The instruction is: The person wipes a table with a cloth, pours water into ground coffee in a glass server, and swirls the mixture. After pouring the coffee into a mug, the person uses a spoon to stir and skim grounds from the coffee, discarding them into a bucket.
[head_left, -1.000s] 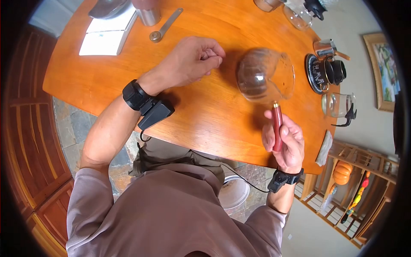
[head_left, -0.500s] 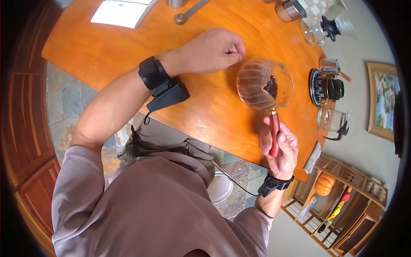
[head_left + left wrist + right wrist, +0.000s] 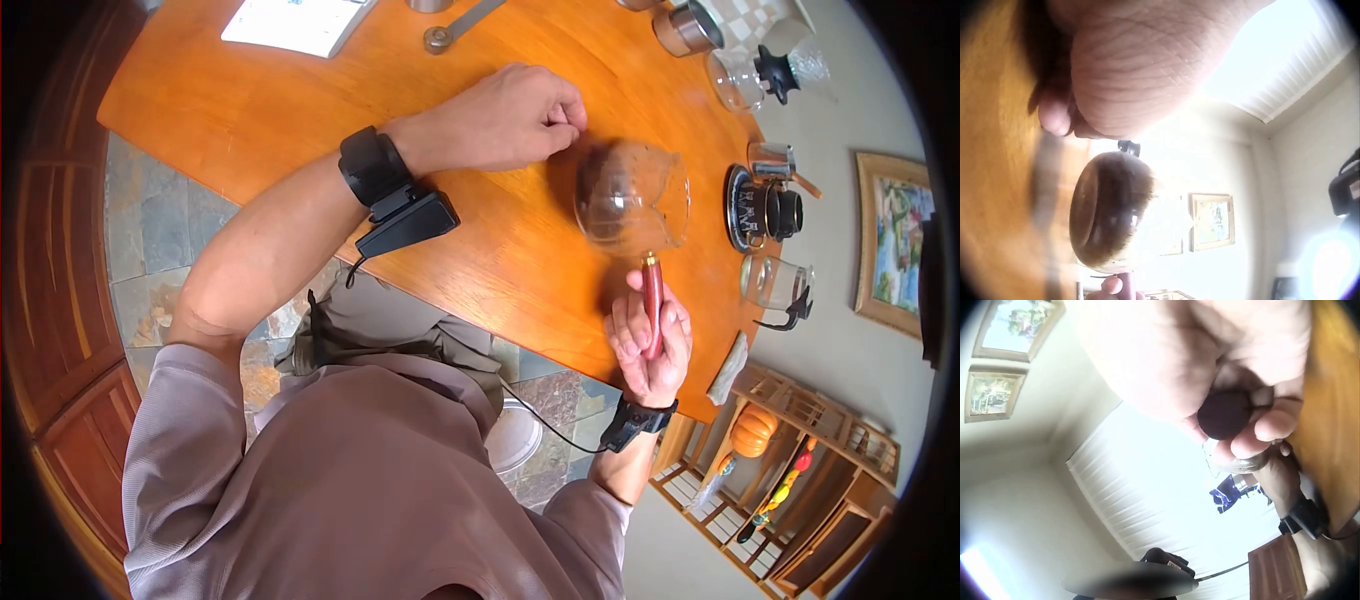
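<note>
My right hand (image 3: 636, 335) grips the reddish wooden handle (image 3: 653, 300) of a round glass pot (image 3: 628, 205), held out over the wooden table. In the left wrist view the glass pot (image 3: 1107, 219) is tipped sideways, with dark brown contents inside. The handle's dark round end (image 3: 1225, 415) shows between the curled fingers in the right wrist view. Left of the pot, my left hand (image 3: 525, 115) rests by the tabletop, loosely curled and holding nothing, its fingertips near the glass.
At the back lie a white pad (image 3: 290, 25) and a long-handled metal scoop (image 3: 438, 39). Along the right edge stand a metal cup (image 3: 690, 28), a glass carafe (image 3: 735, 80), a dark plate (image 3: 738, 208) with cups, another glass pot (image 3: 778, 280) and a folded cloth (image 3: 729, 367).
The glass pot has moved about in the right hand, its glass and contents shifting. The left hand has slid right, closer to the pot. The head view has also shifted.
</note>
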A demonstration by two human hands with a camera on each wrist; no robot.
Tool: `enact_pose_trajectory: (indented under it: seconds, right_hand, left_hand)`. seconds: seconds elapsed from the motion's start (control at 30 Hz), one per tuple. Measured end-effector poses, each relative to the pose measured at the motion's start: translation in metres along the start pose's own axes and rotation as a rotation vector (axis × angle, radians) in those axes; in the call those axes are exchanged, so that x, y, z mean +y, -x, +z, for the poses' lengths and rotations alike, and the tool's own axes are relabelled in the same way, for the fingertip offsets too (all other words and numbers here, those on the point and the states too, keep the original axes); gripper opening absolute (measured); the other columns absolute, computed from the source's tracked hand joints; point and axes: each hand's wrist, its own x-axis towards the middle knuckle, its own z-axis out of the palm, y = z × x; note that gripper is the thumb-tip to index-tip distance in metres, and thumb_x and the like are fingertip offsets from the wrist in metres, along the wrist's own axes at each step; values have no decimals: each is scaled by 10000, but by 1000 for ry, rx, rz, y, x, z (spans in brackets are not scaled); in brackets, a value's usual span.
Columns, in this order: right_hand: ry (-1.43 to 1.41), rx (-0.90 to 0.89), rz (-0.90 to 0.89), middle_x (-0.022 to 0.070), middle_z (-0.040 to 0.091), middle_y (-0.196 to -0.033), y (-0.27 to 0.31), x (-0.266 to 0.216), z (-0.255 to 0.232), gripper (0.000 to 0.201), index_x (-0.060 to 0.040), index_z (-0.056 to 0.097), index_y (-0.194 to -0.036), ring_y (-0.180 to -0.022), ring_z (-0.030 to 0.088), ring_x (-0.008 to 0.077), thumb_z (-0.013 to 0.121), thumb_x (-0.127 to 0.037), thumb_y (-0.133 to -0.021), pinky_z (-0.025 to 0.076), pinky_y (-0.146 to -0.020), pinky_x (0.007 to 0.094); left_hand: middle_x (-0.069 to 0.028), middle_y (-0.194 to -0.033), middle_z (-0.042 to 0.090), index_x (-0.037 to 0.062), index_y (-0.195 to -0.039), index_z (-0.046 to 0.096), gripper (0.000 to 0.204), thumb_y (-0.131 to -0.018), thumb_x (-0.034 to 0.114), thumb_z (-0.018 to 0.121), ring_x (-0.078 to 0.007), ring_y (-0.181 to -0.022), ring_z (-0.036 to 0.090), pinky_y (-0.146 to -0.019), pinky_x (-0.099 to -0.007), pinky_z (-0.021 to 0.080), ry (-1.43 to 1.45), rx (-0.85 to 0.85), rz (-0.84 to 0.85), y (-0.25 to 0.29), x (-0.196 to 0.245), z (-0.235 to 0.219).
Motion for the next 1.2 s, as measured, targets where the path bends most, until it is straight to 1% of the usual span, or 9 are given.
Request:
enact_pose_trajectory:
  seconds: [0.07, 0.13, 0.27, 0.33, 0.43, 0.63, 0.87, 0.97, 1.2]
  right_hand:
    - [-11, -33, 23, 12, 457, -623, 5, 1, -4, 511, 125, 540, -1271, -518, 415, 121, 560, -299, -986, 329, -481, 256]
    - [-52, -95, 37, 8, 451, -622, 8, 5, 0, 514, 122, 537, -1278, -517, 415, 121, 551, -303, -991, 330, -483, 253]
    - [-45, -54, 2, 13, 465, -629, -5, 2, 1, 514, 120, 541, -1275, -513, 424, 121, 549, -308, -991, 337, -486, 259]
    - [-39, -38, 11, 17, 472, -624, 2, 1, -3, 522, 119, 545, -1269, -509, 425, 119, 560, -319, -984, 337, -482, 264]
    - [-29, -106, 51, 26, 472, -606, 10, 3, -5, 547, 145, 542, -1247, -496, 423, 125, 562, -330, -976, 336, -474, 262]
    - [3, -62, 15, 29, 466, -603, -1, -3, -2, 538, 162, 537, -1245, -497, 425, 128, 550, -308, -983, 339, -473, 267]
    - [3, -82, 57, 31, 475, -601, 3, -6, 12, 518, 160, 541, -1246, -468, 413, 131, 537, -291, -991, 332, -455, 272]
    - [60, 26, 54, 34, 477, -587, 1, -11, 12, 527, 164, 535, -1255, -469, 424, 133, 545, -291, -988, 334, -453, 270]
    - [141, 49, 161, 33, 488, -586, 13, -28, 24, 546, 159, 532, -1260, -473, 446, 131, 557, -311, -984, 356, -455, 273]
  left_hand:
    - [-106, -797, 687, -62, -1004, 663, 175, -905, 71, 608, -148, -672, 640, -639, -289, 527, 8, -8, -43, 0, 1, -3]
    - [-96, -786, 681, -64, -1006, 662, 181, -911, 81, 608, -135, -662, 635, -615, -282, 527, -14, -6, 7, 0, -3, -1]
    - [-79, -774, 670, -59, -1006, 663, 186, -921, 98, 611, -118, -649, 628, -579, -263, 516, -24, 57, 85, -3, -9, 5]
    - [-70, -786, 674, -58, -1008, 666, 187, -929, 99, 602, -105, -655, 628, -586, -241, 508, 38, -11, -34, 0, 1, -2]
    - [-62, -792, 675, -58, -1009, 665, 186, -934, 98, 597, -94, -657, 622, -599, -233, 503, 14, -49, -33, 0, 4, -5]
    - [-49, -788, 675, -54, -1019, 668, 168, -933, 73, 600, -78, -660, 606, -592, -224, 488, 112, -21, -29, -2, -8, 2]
    - [-45, -802, 673, -47, -1029, 666, 166, -934, 69, 594, -81, -661, 602, -587, -215, 483, 33, -52, -4, -2, -3, 1]
    - [-44, -788, 665, -45, -1037, 664, 182, -931, 91, 605, -85, -662, 601, -586, -218, 486, 99, -47, -77, -1, -2, -2]
    - [-43, -810, 661, -45, -1037, 661, 197, -932, 112, 603, -84, -665, 602, -565, -228, 500, 45, -42, -6, -2, -6, 1]
